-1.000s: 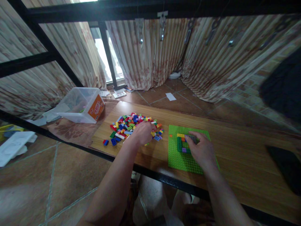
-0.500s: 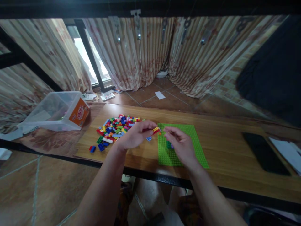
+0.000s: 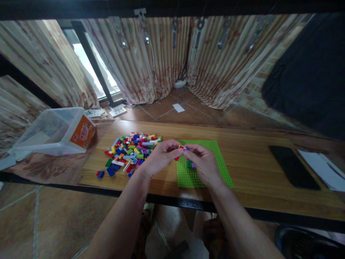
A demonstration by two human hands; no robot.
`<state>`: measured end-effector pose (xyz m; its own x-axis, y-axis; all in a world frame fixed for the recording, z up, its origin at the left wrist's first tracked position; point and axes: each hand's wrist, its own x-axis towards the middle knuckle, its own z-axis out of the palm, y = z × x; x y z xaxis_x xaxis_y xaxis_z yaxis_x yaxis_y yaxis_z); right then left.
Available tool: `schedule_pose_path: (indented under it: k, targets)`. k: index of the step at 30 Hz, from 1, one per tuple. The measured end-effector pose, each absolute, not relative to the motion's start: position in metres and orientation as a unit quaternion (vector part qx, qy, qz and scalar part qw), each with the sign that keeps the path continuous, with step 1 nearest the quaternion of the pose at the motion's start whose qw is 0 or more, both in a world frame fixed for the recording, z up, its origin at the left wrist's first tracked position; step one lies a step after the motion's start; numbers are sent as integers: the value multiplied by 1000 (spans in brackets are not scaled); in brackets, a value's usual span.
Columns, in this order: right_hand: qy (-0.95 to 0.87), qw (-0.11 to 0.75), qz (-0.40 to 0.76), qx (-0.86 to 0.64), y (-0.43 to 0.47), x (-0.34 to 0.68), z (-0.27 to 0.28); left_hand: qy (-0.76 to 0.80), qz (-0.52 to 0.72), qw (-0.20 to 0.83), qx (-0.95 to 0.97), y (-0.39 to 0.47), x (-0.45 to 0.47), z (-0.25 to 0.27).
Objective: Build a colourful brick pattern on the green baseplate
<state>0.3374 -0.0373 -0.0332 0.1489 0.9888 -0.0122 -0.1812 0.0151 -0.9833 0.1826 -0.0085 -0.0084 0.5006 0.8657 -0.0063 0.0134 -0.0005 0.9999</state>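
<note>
My left hand (image 3: 163, 155) pinches small red and yellow building bricks (image 3: 178, 157) between thumb and fingers. My right hand (image 3: 202, 160) meets it there, its thumb and fingertips closed at the other end of the bricks, where a bluish-purple bit shows. The fingers partly cover what they hold. Both hands are above the left part of a light green studded baseplate (image 3: 222, 171). Partly behind my right hand, green and purple bricks (image 3: 189, 164) show on the plate.
A loose pile of mixed coloured bricks (image 3: 129, 157) lies left on the wooden table (image 3: 250, 162). Beyond it stands a clear plastic bin (image 3: 54, 133) with an orange label. A black flat object (image 3: 293, 167) and white paper (image 3: 320, 169) lie at the right.
My hands were apart and have come together at the held bricks, my right hand moving left to the left one. The whole view has shifted slightly.
</note>
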Motion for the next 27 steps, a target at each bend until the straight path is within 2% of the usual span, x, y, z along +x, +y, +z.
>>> schedule_pose_path:
  k: [9, 24, 27]
  targets:
    - [-415, 585, 509, -477, -37, 338, -38, 364, 367, 572, 637, -11, 193, -12]
    - [-354, 577, 570, -466, -36, 336, -41, 410, 380, 578, 594, -13, 196, -25]
    - [-324, 572, 596, -461, -36, 336, -42, 410, 392, 606, 558, -13, 197, -26]
